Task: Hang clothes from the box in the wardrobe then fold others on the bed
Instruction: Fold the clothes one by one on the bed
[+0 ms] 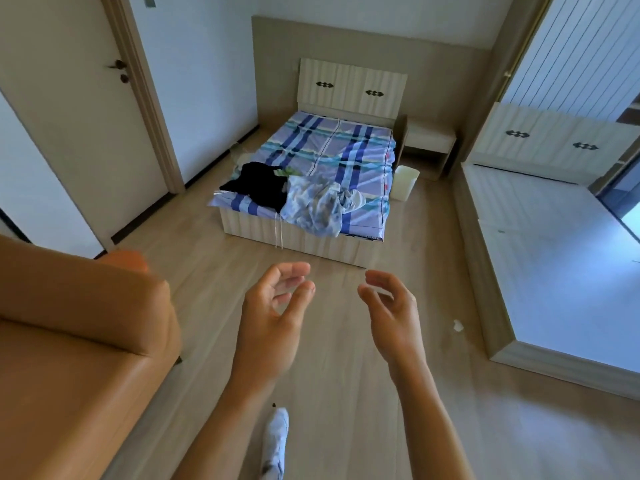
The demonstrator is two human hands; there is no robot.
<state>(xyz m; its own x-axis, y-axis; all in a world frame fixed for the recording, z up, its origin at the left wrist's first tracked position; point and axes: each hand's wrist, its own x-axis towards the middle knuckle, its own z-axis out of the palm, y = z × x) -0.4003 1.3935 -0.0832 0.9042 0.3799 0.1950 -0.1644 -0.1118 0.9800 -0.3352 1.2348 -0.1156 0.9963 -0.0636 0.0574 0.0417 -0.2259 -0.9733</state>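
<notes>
A bed (349, 150) with a blue plaid sheet stands ahead across the wooden floor. On its near end lie a black garment (263, 181), a bit of green cloth (285, 172) and a crumpled pale blue patterned garment (318, 202). My left hand (273, 317) and my right hand (394, 313) are raised side by side over the floor, well short of the bed. Both have loosely curled fingers and hold nothing. No box is in view.
An orange-brown sofa (69, 341) fills the lower left. A closed door (86, 116) is at left. A pale bin (405, 181) and a nightstand (429, 143) stand right of the bed. A white ribbed door panel (568, 64) and a raised platform (561, 258) line the right side.
</notes>
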